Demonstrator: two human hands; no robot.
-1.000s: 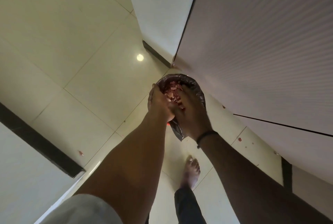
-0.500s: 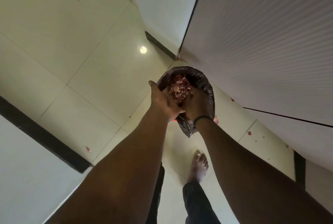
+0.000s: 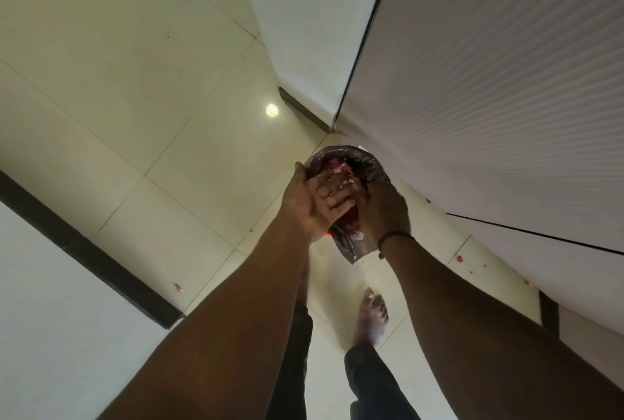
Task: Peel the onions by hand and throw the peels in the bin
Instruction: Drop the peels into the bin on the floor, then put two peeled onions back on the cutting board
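A small bin lined with a dark plastic bag stands on the floor beside a cabinet. Red and white onion peels lie inside it. Both my hands are over its mouth, pressed together. My left hand is on the left, thumb up, its fingers lying loosely across my right hand with bits of peel stuck to them. My right hand shows its back; its fingers point down into the bin and are hidden. More red peel shows under the hands.
A white ribbed cabinet panel rises right of the bin. Loose peel scraps lie on the pale tiles at the left and right. My bare foot stands just before the bin. A dark skirting strip runs along the left.
The clump of peels held between both hands is gone from between them. My left hand has turned and slid across my right hand over the bin.
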